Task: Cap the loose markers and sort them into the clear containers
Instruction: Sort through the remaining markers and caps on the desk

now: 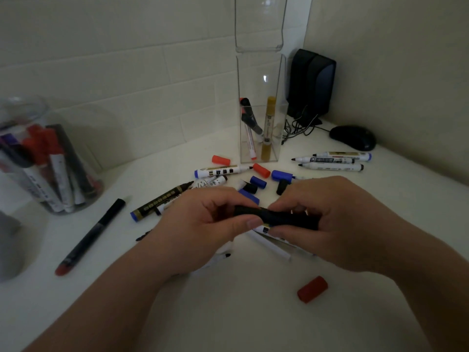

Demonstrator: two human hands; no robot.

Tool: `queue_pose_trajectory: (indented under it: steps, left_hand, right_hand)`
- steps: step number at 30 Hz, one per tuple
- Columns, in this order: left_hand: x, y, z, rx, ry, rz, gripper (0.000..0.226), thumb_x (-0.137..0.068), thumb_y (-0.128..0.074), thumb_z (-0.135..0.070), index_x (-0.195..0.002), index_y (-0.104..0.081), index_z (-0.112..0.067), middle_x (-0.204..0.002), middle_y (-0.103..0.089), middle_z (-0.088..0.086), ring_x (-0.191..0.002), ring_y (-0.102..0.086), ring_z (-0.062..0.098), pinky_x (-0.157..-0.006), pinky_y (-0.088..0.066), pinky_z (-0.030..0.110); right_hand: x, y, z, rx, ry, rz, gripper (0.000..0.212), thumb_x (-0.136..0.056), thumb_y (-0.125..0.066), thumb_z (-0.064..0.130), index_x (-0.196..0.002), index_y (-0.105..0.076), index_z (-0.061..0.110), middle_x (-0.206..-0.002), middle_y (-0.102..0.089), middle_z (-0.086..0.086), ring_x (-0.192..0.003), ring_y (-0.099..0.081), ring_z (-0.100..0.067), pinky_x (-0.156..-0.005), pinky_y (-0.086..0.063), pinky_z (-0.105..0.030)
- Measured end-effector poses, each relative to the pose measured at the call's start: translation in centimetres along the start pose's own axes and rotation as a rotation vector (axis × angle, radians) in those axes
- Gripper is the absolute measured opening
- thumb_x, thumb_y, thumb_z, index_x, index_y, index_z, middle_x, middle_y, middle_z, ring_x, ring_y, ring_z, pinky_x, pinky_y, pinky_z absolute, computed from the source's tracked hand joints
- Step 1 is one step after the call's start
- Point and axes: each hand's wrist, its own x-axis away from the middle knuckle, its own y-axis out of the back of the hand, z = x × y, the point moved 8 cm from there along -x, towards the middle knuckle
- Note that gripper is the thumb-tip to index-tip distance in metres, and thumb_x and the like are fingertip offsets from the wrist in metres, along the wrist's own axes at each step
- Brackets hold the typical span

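**In hand.** Black marker (276, 217), held level just above the table (241, 321), in front of the tall container (261, 80). The join is hidden by the fingers, so it cannot be told whether its cap is seated.

**Left hand** (203, 224). Fingers curled round the marker's left end, thumb pressed along its near side.

**Right hand** (340, 224). Fingers curled over the marker's right part, thumb under it, pinching it.

**Under the hands.** White markers (274, 246) lying on the table, partly hidden.

**Tall container.** Clear, square-sided, upright at back centre. Holds a red-capped marker (250, 128), leaning, and a gold marker (269, 128), upright. An upper container (258, 24), also clear, sits above it.

**Jar** (76, 138). Clear, round, far left. Packed with standing markers, red and black caps showing.

**Loose markers.**
- Three markers (332, 161), white, uncapped, side by side right of the tall container, tips to the left.
- Blue-ended marker (220, 171), white, uncapped, left of the container's foot.
- Black-gold marker (162, 200), uncapped, lying slantwise near the left hand.
- Long pen (91, 235), black with a red end, lying slantwise beside the jar.

**Loose caps.**
- Front red cap (312, 289), near the right wrist.
- Two red caps (220, 160), at the container's foot.
- Blue caps (258, 181) and a black cap (281, 186), just behind the hands.

**Other.** Speaker (312, 82), mouse (352, 137) and cable (299, 128) in the back right corner.
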Motion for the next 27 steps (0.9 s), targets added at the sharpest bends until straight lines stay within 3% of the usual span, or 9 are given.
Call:
queue_pose_trajectory:
  steps: [2,5,11,15,17,19,21,24,27]
  left_hand:
    - [0.1,-0.3,0.0,0.059,0.015,0.02,0.022,-0.079,-0.066,-0.047,-0.097,-0.075,-0.038,-0.072,-0.07,-0.007,-0.063,-0.065,0.014,-0.063,-0.056,0.03]
    - [0.2,-0.6,-0.1,0.105,0.022,0.049,0.02,-0.081,-0.068,-0.036,-0.098,-0.077,-0.028,-0.068,-0.071,-0.009,-0.061,-0.067,0.01,-0.06,-0.051,0.017]
    - [0.5,-0.2,-1.0,0.093,-0.045,0.045,0.021,-0.083,-0.071,-0.028,-0.101,-0.077,-0.021,-0.076,-0.073,-0.011,-0.066,-0.071,0.013,-0.061,-0.053,0.019]
    - [0.3,0.1,-1.5,0.011,-0.091,-0.017,0.019,-0.084,-0.066,-0.038,-0.1,-0.074,-0.032,-0.082,-0.071,-0.011,-0.075,-0.071,0.014,-0.067,-0.058,0.027]
    - [0.2,1.2,-1.4,0.018,-0.087,-0.108,0.015,-0.083,-0.065,-0.038,-0.096,-0.071,-0.037,-0.082,-0.072,-0.01,-0.077,-0.069,0.015,-0.069,-0.058,0.029]
    - [0.2,3.6,-0.2,0.088,-0.031,-0.249,0.013,-0.083,-0.066,-0.03,-0.092,-0.07,-0.037,-0.082,-0.073,-0.015,-0.077,-0.07,0.008,-0.07,-0.056,0.019]
    - [0.6,6.7,0.7,0.085,-0.035,-0.407,0.013,-0.084,-0.069,-0.026,-0.09,-0.07,-0.038,-0.081,-0.073,-0.018,-0.074,-0.068,0.003,-0.074,-0.054,0.017]
    - [1.1,9.8,1.4,0.022,-0.048,-0.549,0.015,-0.086,-0.076,-0.02,-0.092,-0.069,-0.032,-0.077,-0.071,-0.02,-0.07,-0.065,0.002,-0.073,-0.055,0.024]
    - [1.5,11.0,1.4,-0.135,-0.024,-0.491,0.016,-0.083,-0.078,-0.022,-0.097,-0.074,-0.027,-0.088,-0.072,-0.011,-0.08,-0.069,0.015,-0.08,-0.059,0.04]
  right_hand:
    - [0.1,-0.1,0.5,0.056,0.052,-0.008,0.028,-0.088,-0.052,0.052,-0.102,-0.071,0.036,-0.073,-0.057,0.02,-0.066,-0.053,-0.003,-0.057,-0.039,-0.016]
    - [0.2,-0.3,0.8,0.063,0.08,0.0,0.035,-0.09,-0.046,0.054,-0.102,-0.072,0.034,-0.07,-0.058,0.018,-0.061,-0.052,-0.003,-0.054,-0.045,-0.02]
    - [0.0,-0.6,-1.2,-0.354,-0.094,-0.016,0.012,-0.079,-0.074,0.037,-0.09,-0.075,0.031,-0.077,-0.066,0.018,-0.067,-0.062,-0.003,-0.057,-0.047,-0.011]
    - [-0.3,-1.1,-2.0,-0.549,-0.186,0.058,0.017,-0.076,-0.074,0.032,-0.091,-0.071,0.024,-0.074,-0.071,0.003,-0.058,-0.062,-0.007,-0.055,-0.052,-0.018]
    - [-0.1,-0.7,-2.9,-0.48,-0.224,0.067,0.011,-0.081,-0.074,0.026,-0.09,-0.069,0.024,-0.074,-0.071,0.002,-0.057,-0.063,-0.01,-0.056,-0.055,-0.02]
    - [0.4,0.3,-4.4,-0.363,-0.284,0.01,0.008,-0.083,-0.073,0.025,-0.087,-0.067,0.027,-0.074,-0.069,0.005,-0.059,-0.062,-0.007,-0.056,-0.054,-0.021]
    - [0.5,1.3,-5.9,-0.202,-0.345,-0.06,0.008,-0.083,-0.073,0.027,-0.085,-0.066,0.032,-0.073,-0.065,0.009,-0.068,-0.059,0.002,-0.057,-0.044,-0.017]
    - [0.7,1.6,-8.1,0.003,-0.468,-0.047,0.01,-0.082,-0.075,0.035,-0.083,-0.065,0.037,-0.078,-0.062,0.012,-0.07,-0.057,-0.004,-0.059,-0.036,-0.021]
    - [0.4,-0.2,-9.2,0.107,-0.552,0.071,0.012,-0.082,-0.076,0.041,-0.082,-0.064,0.037,-0.079,-0.063,0.008,-0.073,-0.057,-0.009,-0.059,-0.038,-0.025]
